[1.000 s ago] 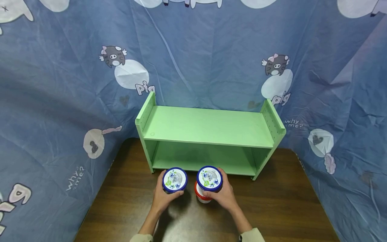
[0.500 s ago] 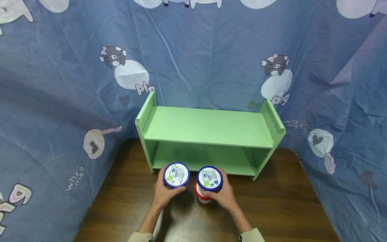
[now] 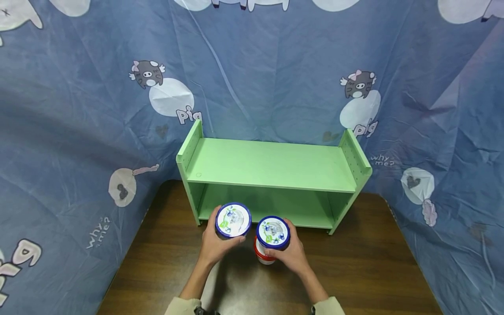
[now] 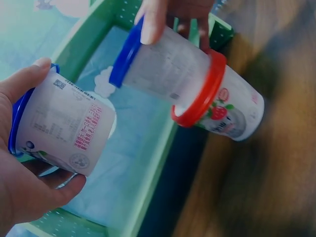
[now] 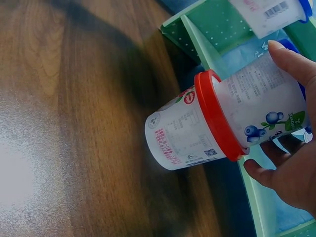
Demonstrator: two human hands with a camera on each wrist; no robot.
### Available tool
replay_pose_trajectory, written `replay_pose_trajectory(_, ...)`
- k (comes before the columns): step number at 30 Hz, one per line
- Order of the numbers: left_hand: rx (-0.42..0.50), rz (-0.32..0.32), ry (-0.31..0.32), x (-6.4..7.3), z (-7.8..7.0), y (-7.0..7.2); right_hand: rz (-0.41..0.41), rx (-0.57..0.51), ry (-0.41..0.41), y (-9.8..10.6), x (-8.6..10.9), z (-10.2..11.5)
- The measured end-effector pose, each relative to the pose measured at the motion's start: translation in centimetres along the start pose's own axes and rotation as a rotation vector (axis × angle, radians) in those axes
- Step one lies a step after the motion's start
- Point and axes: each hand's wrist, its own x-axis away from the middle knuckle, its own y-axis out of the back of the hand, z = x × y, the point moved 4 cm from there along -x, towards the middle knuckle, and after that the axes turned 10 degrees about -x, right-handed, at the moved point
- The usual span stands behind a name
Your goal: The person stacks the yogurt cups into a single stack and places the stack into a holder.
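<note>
Tubs with fruit-printed sides are being stacked, to judge by how they sit, and the work looks about partway through. Done so far: a strawberry tub point(image 5: 182, 128) appears to stand upright on the desk point(image 3: 362, 262), and the right blueberry tub point(image 5: 261, 101) rests base-down on its red lid point(image 5: 206, 106), so two levels are in place. The right hand point(image 3: 294, 257) has thumb and fingers clamped round that upper tub near its blue lid point(image 3: 273, 232), so the second level is placed but not yet released. Whether it is fully centred on the red lid, I cannot tell.

Not yet joined to the pile is the left blueberry tub point(image 3: 233, 220). The left hand point(image 3: 211, 246) is clamped round it, thumb on one side and fingers on the other, and carries it clear of the desk. It hangs just beside the stack, with a gap between the two blueberry tubs. What seems left is to rest this third tub on top and take both hands away. An alternative would be the green two-tier shelf point(image 3: 271, 164) close behind the tubs; these views do not settle whether it has a part in the work.
</note>
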Motion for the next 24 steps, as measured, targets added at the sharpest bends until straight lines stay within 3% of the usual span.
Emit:
replay_pose_trajectory(12, 0.058, 0.045, -0.074, -0.8, -3.1, -0.1, 0.008, -0.023, 0.012, -0.1, -0.1, -0.1)
replay_pose_trajectory(24, 0.124, 0.101, -0.129, -1.2, -5.2, -1.4, 0.022, -0.028, -0.003, -0.1, 0.0, -0.2)
